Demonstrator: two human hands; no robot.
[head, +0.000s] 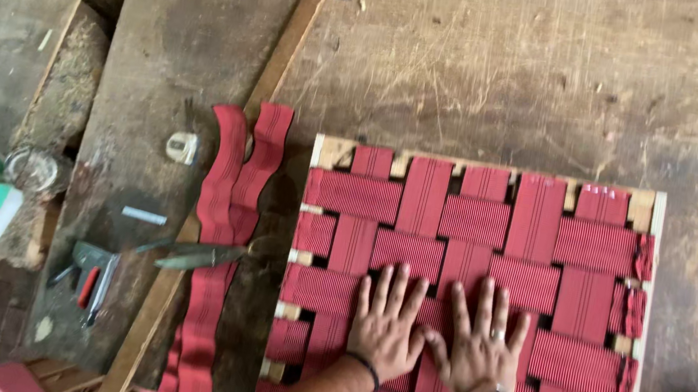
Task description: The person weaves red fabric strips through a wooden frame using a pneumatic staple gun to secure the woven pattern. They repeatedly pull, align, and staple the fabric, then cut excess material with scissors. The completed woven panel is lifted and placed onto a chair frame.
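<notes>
A person is pressing both palms flat on red woven webbing (484, 270) stretched across a wooden frame (328, 152). The left hand (386, 324) and right hand (478, 346) are lying side by side near the frame's lower middle, fingers spread, gripping nothing. Left of the frame, scissors (200, 255) are resting on loose webbing strips (221, 233). Leaning harder could be loosening the straps' fastenings.
</notes>
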